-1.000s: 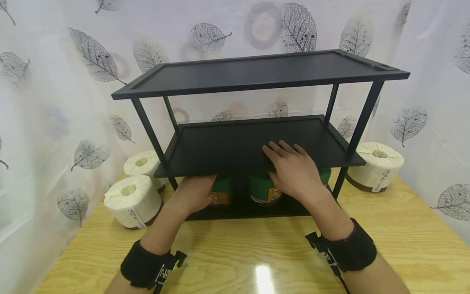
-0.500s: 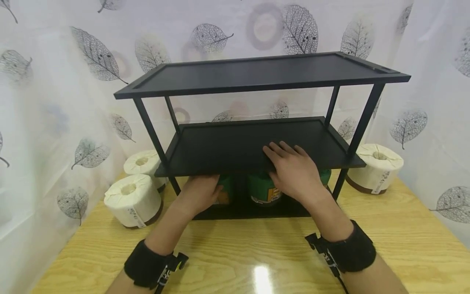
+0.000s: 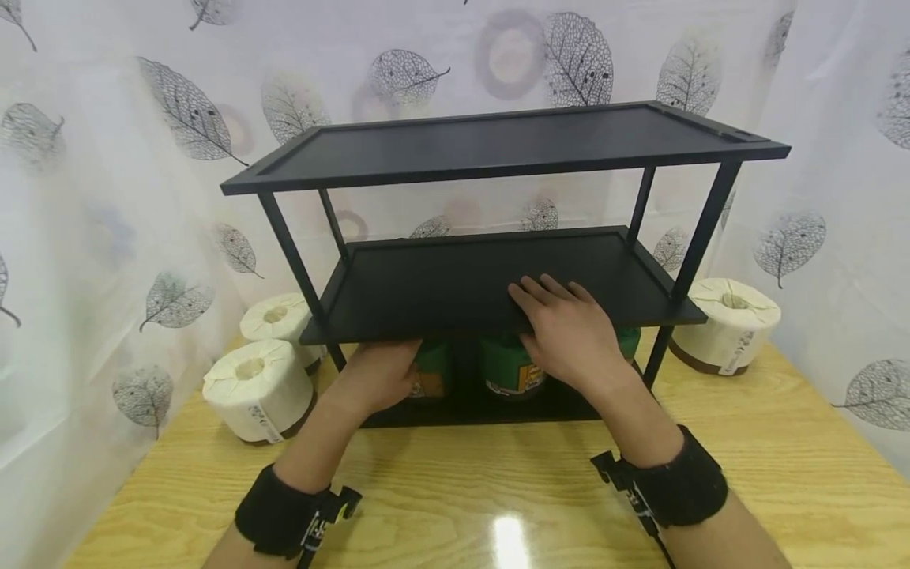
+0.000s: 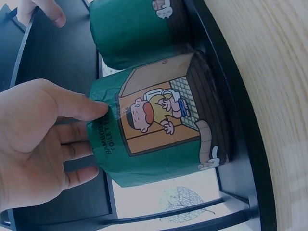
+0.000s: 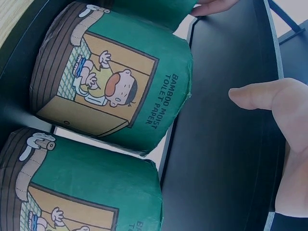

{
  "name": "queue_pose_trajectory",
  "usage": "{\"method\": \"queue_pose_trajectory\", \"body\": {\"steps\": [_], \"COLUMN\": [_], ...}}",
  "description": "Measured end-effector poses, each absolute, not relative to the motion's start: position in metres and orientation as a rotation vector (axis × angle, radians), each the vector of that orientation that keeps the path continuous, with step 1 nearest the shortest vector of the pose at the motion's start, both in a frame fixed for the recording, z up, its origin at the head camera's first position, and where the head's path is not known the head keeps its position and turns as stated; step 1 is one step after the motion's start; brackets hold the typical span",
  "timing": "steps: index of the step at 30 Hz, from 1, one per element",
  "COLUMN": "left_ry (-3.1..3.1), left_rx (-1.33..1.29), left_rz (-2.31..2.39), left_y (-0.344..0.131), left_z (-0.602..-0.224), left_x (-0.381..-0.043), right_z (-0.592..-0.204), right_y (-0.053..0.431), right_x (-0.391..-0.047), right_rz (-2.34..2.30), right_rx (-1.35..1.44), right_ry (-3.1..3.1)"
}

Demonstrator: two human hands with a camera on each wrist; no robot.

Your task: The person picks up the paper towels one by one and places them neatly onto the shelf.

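Observation:
Under the middle board of a black shelf rack [image 3: 498, 150], several green toilet paper rolls stand on the bottom board. My left hand [image 3: 373, 375] reaches in beneath the middle board [image 3: 469, 284]. In the left wrist view its thumb lies on the front upper edge of one toilet paper roll [image 4: 144, 163] and the other fingers meet its top end, holding it. My right hand [image 3: 569, 336] grips the middle board's front edge, fingers on top and thumb [image 5: 255, 95] below. Another roll [image 3: 512, 367] stands near that hand, apart from it.
Two cream-wrapped rolls, one in front [image 3: 256, 387] and one behind [image 3: 276, 314], stand left of the rack. Another cream roll [image 3: 732, 320] stands at its right. The wooden table [image 3: 441, 490] extends in front; a leaf-print curtain [image 3: 462, 71] hangs behind.
My left hand shifted slightly to the right and then back left, staying at the roll under the middle board. My right hand has stayed on the board's edge.

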State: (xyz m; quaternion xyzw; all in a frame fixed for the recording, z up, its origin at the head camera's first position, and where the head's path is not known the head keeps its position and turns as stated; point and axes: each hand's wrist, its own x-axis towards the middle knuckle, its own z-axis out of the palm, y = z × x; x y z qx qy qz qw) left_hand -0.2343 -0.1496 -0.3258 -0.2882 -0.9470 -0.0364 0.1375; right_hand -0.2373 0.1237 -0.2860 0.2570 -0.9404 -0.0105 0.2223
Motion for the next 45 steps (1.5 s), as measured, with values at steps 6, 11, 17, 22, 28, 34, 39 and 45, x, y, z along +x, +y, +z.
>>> {"method": "queue_pose_trajectory", "body": {"steps": [6, 11, 17, 22, 28, 34, 39, 45], "left_ry": [-2.751, -2.8, -2.832, -2.634, -2.244, -2.127, -2.407, -2.73], "left_rx": [-0.84, -0.853, -0.965, -1.023, -0.907, -0.766, -0.648, -0.585], "left_rz": [-0.104, -0.052, -0.035, -0.206, -0.286, -0.348, -0.19, 0.019], "left_y": [-0.15, -0.144, -0.132, -0.133, -0.143, -0.153, -0.16, -0.161], "left_z": [-0.325, -0.319, -0.295, -0.273, -0.268, -0.277, -0.286, -0.287], "left_x": [-0.233, -0.224, -0.195, -0.178, -0.191, -0.213, -0.222, -0.221], "right_z": [-0.287, -0.288, -0.287, -0.286, -0.287, -0.287, -0.287, -0.287], "right_y": [0.124, 0.124, 0.125, 0.124, 0.125, 0.126, 0.126, 0.126], "right_x": [-0.238, -0.237, -0.238, -0.238, -0.237, -0.235, -0.236, -0.237], "right_rz": [-0.03, -0.031, -0.042, -0.042, -0.025, -0.016, -0.025, -0.038], "right_rx": [0.709, 0.708, 0.708, 0.709, 0.714, 0.709, 0.705, 0.709], "right_ry": [-2.601, -2.605, -2.595, -2.585, -2.59, -2.593, -2.601, -2.599]}}
